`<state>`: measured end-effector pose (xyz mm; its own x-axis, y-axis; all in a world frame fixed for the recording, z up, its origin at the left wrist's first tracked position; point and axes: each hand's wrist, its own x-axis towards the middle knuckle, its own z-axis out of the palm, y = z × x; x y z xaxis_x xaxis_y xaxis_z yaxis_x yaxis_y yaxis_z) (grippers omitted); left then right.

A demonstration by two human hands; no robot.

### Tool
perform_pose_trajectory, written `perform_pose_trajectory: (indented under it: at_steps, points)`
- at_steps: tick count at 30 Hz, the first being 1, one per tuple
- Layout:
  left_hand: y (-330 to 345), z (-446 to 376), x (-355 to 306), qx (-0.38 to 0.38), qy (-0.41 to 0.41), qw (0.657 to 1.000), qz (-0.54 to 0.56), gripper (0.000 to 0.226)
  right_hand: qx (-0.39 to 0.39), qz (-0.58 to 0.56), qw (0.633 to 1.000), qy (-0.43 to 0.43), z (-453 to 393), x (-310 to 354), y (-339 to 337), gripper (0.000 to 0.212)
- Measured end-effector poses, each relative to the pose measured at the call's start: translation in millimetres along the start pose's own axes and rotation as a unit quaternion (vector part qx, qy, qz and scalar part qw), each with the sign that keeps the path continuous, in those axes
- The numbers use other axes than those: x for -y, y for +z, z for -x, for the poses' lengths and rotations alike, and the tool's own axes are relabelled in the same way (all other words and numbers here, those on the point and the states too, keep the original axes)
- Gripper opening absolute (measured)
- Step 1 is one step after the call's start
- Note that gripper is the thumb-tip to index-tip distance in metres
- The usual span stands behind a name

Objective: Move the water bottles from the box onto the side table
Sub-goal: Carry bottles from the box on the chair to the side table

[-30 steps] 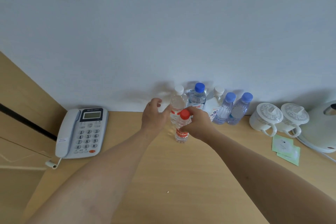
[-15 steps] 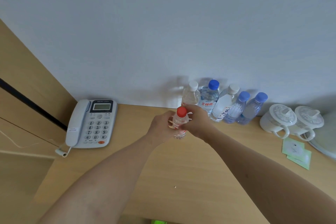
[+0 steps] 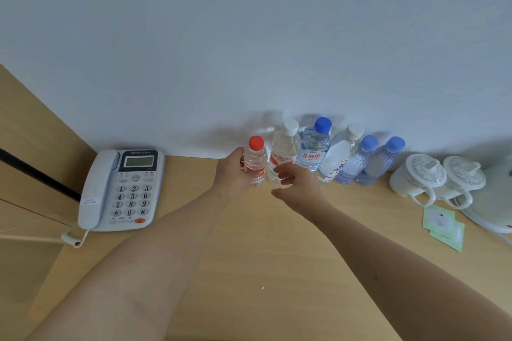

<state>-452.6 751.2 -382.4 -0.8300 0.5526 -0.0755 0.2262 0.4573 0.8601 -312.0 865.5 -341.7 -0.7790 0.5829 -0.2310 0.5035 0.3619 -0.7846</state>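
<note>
My left hand (image 3: pixel 232 171) grips a small clear bottle with a red cap (image 3: pixel 256 159), upright at the left end of a row of bottles against the wall on the wooden side table (image 3: pixel 249 243). The row holds a white-capped bottle (image 3: pixel 284 151), a blue-capped bottle (image 3: pixel 315 147), another white-capped bottle (image 3: pixel 339 156) and two small blue-capped bottles (image 3: pixel 371 163). My right hand (image 3: pixel 297 185) hovers just right of the red-capped bottle, fingers loosely spread, holding nothing. The box is out of view.
A grey desk phone (image 3: pixel 122 188) lies at the table's left. Two white lidded cups (image 3: pixel 437 178), green sachets (image 3: pixel 443 225) and part of a white kettle (image 3: pixel 496 202) stand at the right. A wooden panel (image 3: pixel 36 133) borders the left.
The red-capped bottle passed from my right hand to my left and moved back to the left end of the row. My right hand let go and drew away.
</note>
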Motion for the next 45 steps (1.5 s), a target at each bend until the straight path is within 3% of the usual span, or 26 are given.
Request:
perform_pose_trajectory:
  at_steps: [21,28,32,39,45]
  points:
    - [10.3,-24.9,-4.9,-0.008,-0.032,0.999,-0.014,0.047,-0.003,0.023,0.999,0.028,-13.3,-9.0,4.8,0.047]
    - [-1.0,-13.8,-1.1,0.002,-0.057,0.995,-0.080,0.075,-0.005,0.048,0.999,0.026,-10.8,-9.7,3.2,0.048]
    - [-11.4,-0.2,0.9,0.004,-0.067,0.990,-0.122,0.077,-0.013,0.086,0.996,0.008,-8.5,-6.5,5.4,0.049]
    - [-19.6,25.2,-3.7,-0.006,-0.004,0.984,-0.177,0.074,-0.048,0.159,0.986,-0.022,13.8,-1.7,5.4,0.060]
    - [-10.4,53.3,-24.3,0.010,0.060,0.976,-0.209,0.071,-0.086,0.202,0.976,0.004,46.5,-12.3,-16.2,0.068]
